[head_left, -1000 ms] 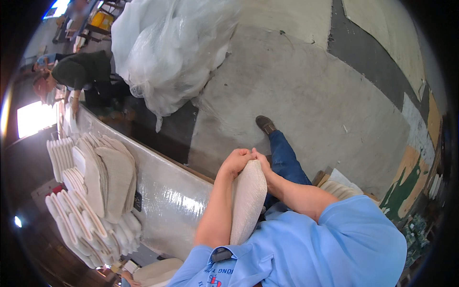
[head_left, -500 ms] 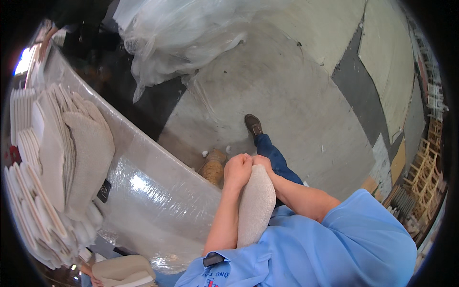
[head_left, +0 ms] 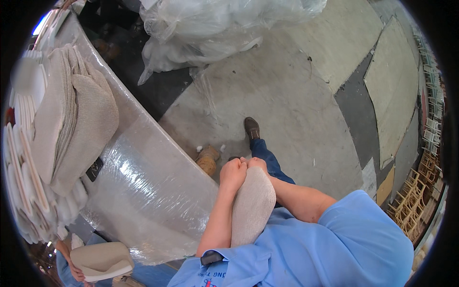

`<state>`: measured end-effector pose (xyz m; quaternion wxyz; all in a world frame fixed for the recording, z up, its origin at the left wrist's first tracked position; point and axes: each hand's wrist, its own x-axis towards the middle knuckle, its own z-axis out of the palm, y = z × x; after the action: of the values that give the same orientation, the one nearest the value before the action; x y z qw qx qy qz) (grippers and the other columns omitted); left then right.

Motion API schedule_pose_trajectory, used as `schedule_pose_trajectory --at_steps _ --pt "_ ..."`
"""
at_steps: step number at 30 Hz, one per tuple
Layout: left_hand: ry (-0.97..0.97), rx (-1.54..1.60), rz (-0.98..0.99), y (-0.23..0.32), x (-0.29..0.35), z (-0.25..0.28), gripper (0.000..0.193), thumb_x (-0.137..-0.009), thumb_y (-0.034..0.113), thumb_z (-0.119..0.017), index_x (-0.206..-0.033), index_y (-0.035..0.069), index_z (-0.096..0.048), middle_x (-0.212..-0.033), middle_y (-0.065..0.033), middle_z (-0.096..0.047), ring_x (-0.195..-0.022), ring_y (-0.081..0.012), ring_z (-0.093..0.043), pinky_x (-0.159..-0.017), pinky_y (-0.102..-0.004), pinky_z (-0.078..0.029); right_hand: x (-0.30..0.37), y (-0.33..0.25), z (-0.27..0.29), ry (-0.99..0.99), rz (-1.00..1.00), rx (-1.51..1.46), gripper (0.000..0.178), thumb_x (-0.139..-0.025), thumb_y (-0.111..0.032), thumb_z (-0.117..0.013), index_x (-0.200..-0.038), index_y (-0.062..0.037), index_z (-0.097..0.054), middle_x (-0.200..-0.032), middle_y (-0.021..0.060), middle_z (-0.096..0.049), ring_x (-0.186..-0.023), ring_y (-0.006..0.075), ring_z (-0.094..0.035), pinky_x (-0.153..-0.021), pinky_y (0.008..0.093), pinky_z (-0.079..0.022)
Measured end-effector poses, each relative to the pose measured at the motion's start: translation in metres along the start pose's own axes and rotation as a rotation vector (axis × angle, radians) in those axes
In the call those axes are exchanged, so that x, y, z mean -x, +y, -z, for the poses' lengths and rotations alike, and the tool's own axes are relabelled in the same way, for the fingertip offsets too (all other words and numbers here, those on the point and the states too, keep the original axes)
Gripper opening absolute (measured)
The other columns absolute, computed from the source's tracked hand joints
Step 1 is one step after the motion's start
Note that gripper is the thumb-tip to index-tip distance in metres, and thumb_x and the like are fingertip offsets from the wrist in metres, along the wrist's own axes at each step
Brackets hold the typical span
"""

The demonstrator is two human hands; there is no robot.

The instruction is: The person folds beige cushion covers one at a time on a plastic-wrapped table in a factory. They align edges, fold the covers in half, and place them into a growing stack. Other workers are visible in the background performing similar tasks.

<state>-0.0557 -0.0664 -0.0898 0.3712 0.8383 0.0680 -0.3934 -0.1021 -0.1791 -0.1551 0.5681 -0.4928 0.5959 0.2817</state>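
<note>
A beige fabric-covered cushion (head_left: 253,205) stands on end against my blue shirt, its narrow upper end between my hands. My left hand (head_left: 233,173) is closed on the left side of that end. Beside it my right hand (head_left: 257,165) is closed on the right side, the two almost touching. The fingertips are partly hidden. Left of me, a stack of similar beige fabric pieces (head_left: 93,107) lies on a work table (head_left: 148,177) covered with clear plastic film.
White padded pieces (head_left: 28,186) and a small dark card (head_left: 94,170) adjoin the stack. At lower left a co-worker's hand (head_left: 76,273) holds another beige cushion (head_left: 103,256). A large clear plastic bag (head_left: 205,33) lies ahead; floor sheets (head_left: 394,86) and wooden chair frames (head_left: 413,198) are at right.
My view has shifted, bringing more of the co-worker's cushion into sight. Both hands keep their grip on the cushion, nearly in the same place.
</note>
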Motion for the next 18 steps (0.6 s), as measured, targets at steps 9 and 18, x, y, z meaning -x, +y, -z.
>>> schedule_pose_trajectory --at_steps 9,18 --pt "0.057 -0.035 0.010 -0.006 0.011 -0.009 0.033 -0.096 0.027 -0.066 -0.078 0.000 -0.063 -0.076 -0.0169 -0.068 -0.070 -0.0320 -0.065 -0.070 -0.0458 -0.050 -0.007 0.028 -0.008 0.009 0.013 0.120 0.038 -0.091 -0.035 -0.085 -0.077 -0.0065 -0.064 -0.075 0.0066 -0.068 -0.069 0.0178 -0.064 -0.066 0.0372 -0.052" --pt "-0.222 0.309 0.177 0.033 0.011 -0.008 0.033 -0.104 0.020 -0.067 -0.074 0.009 -0.059 -0.069 0.0068 -0.055 -0.063 -0.0045 -0.047 -0.057 -0.0283 -0.040 0.059 0.003 0.051 -0.235 -0.173 -0.716 0.050 -0.105 -0.057 -0.063 -0.101 -0.0064 -0.067 -0.091 0.0075 -0.065 -0.085 0.0173 -0.063 -0.077 0.0361 -0.051"
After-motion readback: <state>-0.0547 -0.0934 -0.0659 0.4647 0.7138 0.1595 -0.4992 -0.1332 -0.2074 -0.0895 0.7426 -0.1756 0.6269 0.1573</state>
